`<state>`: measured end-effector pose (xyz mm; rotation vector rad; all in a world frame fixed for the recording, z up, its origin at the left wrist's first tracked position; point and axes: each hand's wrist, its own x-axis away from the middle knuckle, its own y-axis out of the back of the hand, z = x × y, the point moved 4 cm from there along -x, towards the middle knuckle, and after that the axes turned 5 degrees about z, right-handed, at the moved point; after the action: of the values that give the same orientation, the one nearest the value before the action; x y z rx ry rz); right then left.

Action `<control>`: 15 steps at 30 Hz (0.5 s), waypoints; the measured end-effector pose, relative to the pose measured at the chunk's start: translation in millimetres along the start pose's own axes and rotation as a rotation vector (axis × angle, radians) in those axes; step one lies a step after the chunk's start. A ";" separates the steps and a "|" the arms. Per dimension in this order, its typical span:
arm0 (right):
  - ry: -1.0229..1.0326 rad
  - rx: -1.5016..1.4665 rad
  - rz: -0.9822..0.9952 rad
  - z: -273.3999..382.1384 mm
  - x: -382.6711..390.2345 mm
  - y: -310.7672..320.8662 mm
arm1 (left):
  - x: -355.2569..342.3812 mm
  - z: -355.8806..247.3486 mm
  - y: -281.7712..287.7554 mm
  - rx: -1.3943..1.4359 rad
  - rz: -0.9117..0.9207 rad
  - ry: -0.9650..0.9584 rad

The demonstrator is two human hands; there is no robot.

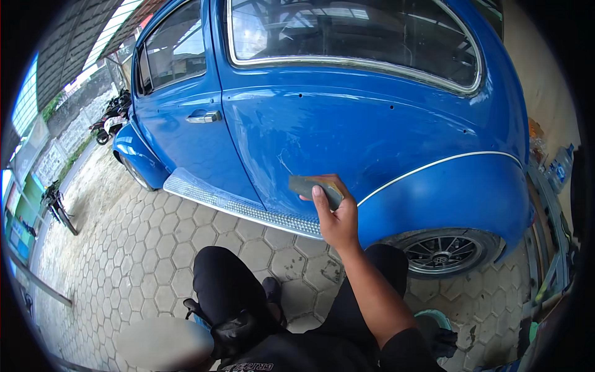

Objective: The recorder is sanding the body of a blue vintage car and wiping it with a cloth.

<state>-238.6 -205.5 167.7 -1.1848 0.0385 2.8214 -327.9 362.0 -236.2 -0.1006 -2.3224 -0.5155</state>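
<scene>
My right hand (338, 218) is closed round a sanding block (313, 189), which has a flat dark grey face and a tan edge. The thumb lies across the grey face, and the other fingers are mostly hidden behind it. Hand and block are in front of the blue car's rear side panel (273, 142), just left of the rear fender (443, 192). Whether the block touches the paint, I cannot tell. Pale scuffs and a thin light scratch mark the panel up and left of the block. My left hand is not in view.
A ribbed running board (242, 208) runs low along the car, and the rear wheel (443, 253) is at right. Beside my right knee stands a light green bucket (434, 319). Hexagonal pavers (155, 248) cover the ground. A plastic bottle (561, 167) lies at far right.
</scene>
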 end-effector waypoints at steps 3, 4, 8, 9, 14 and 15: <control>0.026 -0.132 0.321 20.4 12.8 -45.4 | 54.5 26.1 -21.0 0.022 -0.004 0.119; 0.017 -0.211 0.448 29.0 22.4 -67.4 | 71.0 31.7 -24.2 0.030 -0.011 0.137; -0.037 -0.214 0.800 44.2 46.5 -125.8 | 113.4 50.9 -31.0 0.075 -0.043 0.169; -0.013 -0.216 0.788 43.5 41.8 -133.2 | 118.4 55.6 -31.6 0.088 -0.051 0.178; 0.099 -0.022 0.539 20.2 -35.3 -146.5 | 122.0 77.0 -31.7 0.156 -0.082 0.227; 0.158 0.014 0.473 16.2 -56.1 -149.5 | 119.6 80.9 -31.1 0.168 -0.083 0.241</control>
<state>-198.3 -59.4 220.4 -1.5733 0.3988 3.0925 -474.2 356.1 -216.4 0.1324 -2.1288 -0.3510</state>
